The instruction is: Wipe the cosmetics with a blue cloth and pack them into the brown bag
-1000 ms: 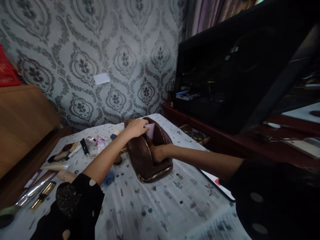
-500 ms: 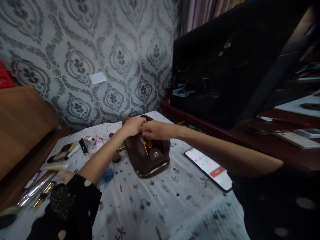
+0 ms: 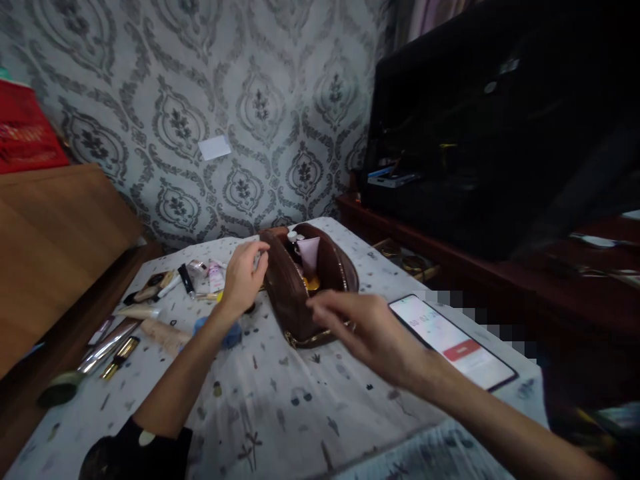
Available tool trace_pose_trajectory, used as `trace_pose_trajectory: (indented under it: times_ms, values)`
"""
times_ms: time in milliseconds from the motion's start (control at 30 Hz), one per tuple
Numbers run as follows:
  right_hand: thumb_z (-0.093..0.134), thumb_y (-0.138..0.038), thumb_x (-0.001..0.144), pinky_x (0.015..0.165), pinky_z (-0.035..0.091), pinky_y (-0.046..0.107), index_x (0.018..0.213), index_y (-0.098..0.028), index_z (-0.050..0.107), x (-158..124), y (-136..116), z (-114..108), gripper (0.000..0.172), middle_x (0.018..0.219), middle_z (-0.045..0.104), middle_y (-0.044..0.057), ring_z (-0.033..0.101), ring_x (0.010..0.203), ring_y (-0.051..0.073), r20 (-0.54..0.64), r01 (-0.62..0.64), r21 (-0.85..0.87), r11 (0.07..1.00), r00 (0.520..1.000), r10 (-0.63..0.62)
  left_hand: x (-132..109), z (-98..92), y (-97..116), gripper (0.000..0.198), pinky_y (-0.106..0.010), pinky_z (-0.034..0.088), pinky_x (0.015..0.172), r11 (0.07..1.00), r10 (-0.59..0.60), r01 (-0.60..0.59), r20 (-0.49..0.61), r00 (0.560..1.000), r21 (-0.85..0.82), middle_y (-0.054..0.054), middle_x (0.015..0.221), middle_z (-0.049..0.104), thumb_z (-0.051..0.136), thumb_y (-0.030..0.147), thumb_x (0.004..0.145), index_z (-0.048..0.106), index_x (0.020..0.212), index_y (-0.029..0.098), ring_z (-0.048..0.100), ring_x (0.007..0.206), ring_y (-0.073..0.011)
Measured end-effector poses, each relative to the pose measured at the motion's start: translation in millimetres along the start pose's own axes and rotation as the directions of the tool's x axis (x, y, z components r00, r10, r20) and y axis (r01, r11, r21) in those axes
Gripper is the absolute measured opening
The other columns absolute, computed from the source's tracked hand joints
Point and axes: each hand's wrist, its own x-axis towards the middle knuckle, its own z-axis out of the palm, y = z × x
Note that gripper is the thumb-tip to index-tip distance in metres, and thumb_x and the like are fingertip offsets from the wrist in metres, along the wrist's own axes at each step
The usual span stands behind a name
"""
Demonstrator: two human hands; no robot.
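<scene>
A brown makeup bag (image 3: 285, 293) stands unzipped on the patterned cloth, its mouth spread wide. Inside it are a pale pink tube (image 3: 309, 257), a white-capped bottle (image 3: 293, 237) and something orange-yellow (image 3: 313, 284). At the bag's left wall, my left hand (image 3: 244, 277) has its thumb and fingers apart, fingertips close to the rim; whether they touch it I cannot tell. My right hand (image 3: 365, 327) is at the bag's front right corner, fingers stretched out and holding nothing, hiding part of the front.
Several cosmetics lie left of the bag, among them a black tube (image 3: 187, 281), a gold-and-black lipstick (image 3: 120, 358) and a blue item (image 3: 220, 331). A phone (image 3: 455, 340) lies at the right. Beyond are a wooden box (image 3: 60, 247) and a large black screen (image 3: 480, 147).
Both hands have come apart from above the bag's mouth: the left to its left side, the right down to its front. The pink tube and white-capped bottle now show. The view has shifted.
</scene>
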Motion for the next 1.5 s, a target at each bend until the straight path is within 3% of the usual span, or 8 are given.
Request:
trace_pose_trajectory:
  times_ms: [133, 267, 433, 667, 833, 1033, 1167, 1500]
  values:
    - [0.039, -0.022, 0.101, 0.066, 0.043, 0.025, 0.085, -0.017, 0.067, -22, 7, 60, 0.033, 0.076, 0.068, 0.006, 0.064, 0.069, 0.016, 0.250, 0.210, -0.011, 0.978, 0.947, -0.201, -71, 6.4, -31, 0.021, -0.039, 0.046, 0.096, 0.998, -0.048, 0.046, 0.038, 0.998, 0.054, -0.008, 0.108, 0.065, 0.043, 0.017, 0.095, 0.057, 0.110, 0.020, 0.057, 0.107, -0.0235]
    - [0.047, -0.017, 0.095, 0.064, 0.041, 0.024, 0.081, -0.016, 0.067, -10, 15, 107, 0.025, 0.078, 0.071, 0.006, 0.065, 0.069, 0.015, 0.336, 0.111, 0.032, 0.993, 0.935, -0.115, -118, 12.3, -56, 0.024, -0.044, 0.047, 0.095, 0.980, -0.148, 0.118, 0.194, 0.970, 0.157, -0.010, 0.114, 0.061, 0.047, 0.021, 0.093, 0.053, 0.116, 0.020, 0.055, 0.109, -0.0261]
    - [0.050, -0.020, 0.089, 0.061, 0.041, 0.024, 0.081, -0.017, 0.067, 26, 14, 152, 0.019, 0.068, 0.067, 0.002, 0.059, 0.058, 0.013, 0.229, -0.152, 0.255, 0.955, 0.969, 0.093, -139, 19.6, -68, 0.044, -0.050, 0.040, 0.107, 0.981, -0.150, 0.115, 0.230, 0.961, 0.159, -0.014, 0.137, 0.051, 0.051, 0.014, 0.086, 0.046, 0.129, 0.019, 0.046, 0.129, -0.0282]
    - [0.055, -0.047, 0.081, 0.049, 0.044, 0.022, 0.079, -0.019, 0.059, 77, 18, 205, 0.029, 0.062, 0.059, 0.000, 0.055, 0.053, 0.013, 0.091, -0.293, 0.745, 0.599, 0.935, 0.343, -141, 22.6, -75, 0.042, -0.049, 0.046, 0.100, 0.982, -0.178, 0.162, 0.209, 0.961, 0.095, -0.011, 0.119, 0.058, 0.052, 0.006, 0.077, 0.054, 0.117, 0.019, 0.054, 0.115, -0.0267]
    - [0.058, -0.057, 0.080, 0.046, 0.042, 0.023, 0.085, -0.019, 0.061, 76, 29, 219, 0.039, 0.061, 0.054, -0.002, 0.050, 0.049, 0.012, -0.009, -0.204, 0.764, 0.612, 0.945, 0.326, -143, 16.0, -78, 0.040, -0.048, 0.048, 0.100, 0.984, -0.162, 0.142, 0.203, 0.966, 0.110, -0.015, 0.121, 0.057, 0.050, 0.007, 0.082, 0.051, 0.121, 0.016, 0.054, 0.115, -0.0270]
    - [0.059, -0.062, 0.080, 0.042, 0.038, 0.023, 0.086, -0.018, 0.061, 68, 38, 220, 0.044, 0.059, 0.056, -0.001, 0.051, 0.048, 0.013, 0.076, -0.273, 0.729, 0.627, 0.943, 0.323, -143, 4.3, -77, 0.033, -0.042, 0.049, 0.097, 0.978, -0.172, 0.151, 0.149, 0.974, 0.144, -0.012, 0.119, 0.058, 0.044, 0.017, 0.095, 0.046, 0.128, 0.018, 0.056, 0.112, -0.0242]
    - [0.059, -0.057, 0.079, 0.042, 0.037, 0.023, 0.092, -0.018, 0.061, 68, 37, 221, 0.042, 0.058, 0.056, -0.002, 0.051, 0.047, 0.013, 0.123, -0.312, 0.705, 0.638, 0.938, 0.323, -140, -7.3, -85, 0.028, -0.044, 0.047, 0.094, 0.918, -0.231, 0.170, 0.133, 0.964, 0.359, -0.012, 0.113, 0.062, 0.046, 0.029, 0.098, 0.051, 0.123, 0.018, 0.057, 0.108, -0.0268]
    - [0.053, -0.049, 0.077, 0.044, 0.035, 0.022, 0.091, -0.017, 0.060, 66, 34, 222, 0.035, 0.059, 0.057, -0.002, 0.051, 0.049, 0.012, 0.160, -0.353, 0.662, 0.662, 0.929, 0.335, -120, -31.7, -150, 0.038, -0.048, 0.039, 0.104, 0.659, -0.573, 0.425, 0.049, 0.818, 0.620, -0.017, 0.127, 0.058, 0.041, 0.041, 0.100, 0.052, 0.124, 0.014, 0.049, 0.125, -0.0314]
